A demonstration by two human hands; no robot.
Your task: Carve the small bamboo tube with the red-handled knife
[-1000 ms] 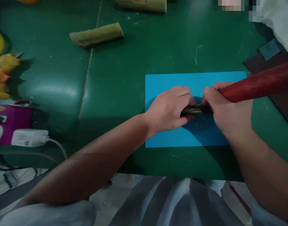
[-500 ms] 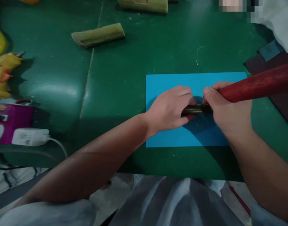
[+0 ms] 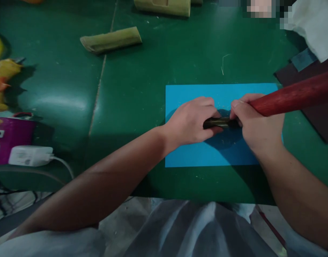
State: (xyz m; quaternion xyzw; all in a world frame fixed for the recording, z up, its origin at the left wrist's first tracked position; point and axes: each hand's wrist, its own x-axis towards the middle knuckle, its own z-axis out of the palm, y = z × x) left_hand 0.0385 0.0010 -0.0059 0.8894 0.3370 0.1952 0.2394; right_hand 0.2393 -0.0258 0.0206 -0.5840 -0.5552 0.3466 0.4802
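Head view looks down on both bare hands at work over a blue sheet [image 3: 180, 155] lying on a green tabletop [image 3: 137, 107]. Left hand [image 3: 193, 119] is closed around a slim, dark greenish rod [image 3: 219, 122], fingers over its far side and thumb along the near side, so that only a short stretch shows. This rod lies crosswise above the sheet, between the two hands, its right end meeting the fingers of the right hand [image 3: 257, 123]. That hand is closed on a tool with a thick red handle [image 3: 295, 94], which slants up and out past the right edge of view; its working end is hidden by the fingers. Small pale shavings are scattered on the sheet near the rod.

Beyond, toward the upper left, lies a cut bamboo piece [image 3: 113, 39] with a slanted end, and at the top edge a thicker, notched bamboo section [image 3: 177, 9]. Along the left side are a yellow glue gun [image 3: 4, 84] with an orange trigger, a purple power socket [image 3: 18, 137] and, touching it, a white plug adapter [image 3: 30, 156] with a pale cable [image 3: 63, 163]. On the right, a dark flat board [image 3: 316, 119] lies partly beneath the red handle, with a small blue-grey block [image 3: 303, 60] upon it.
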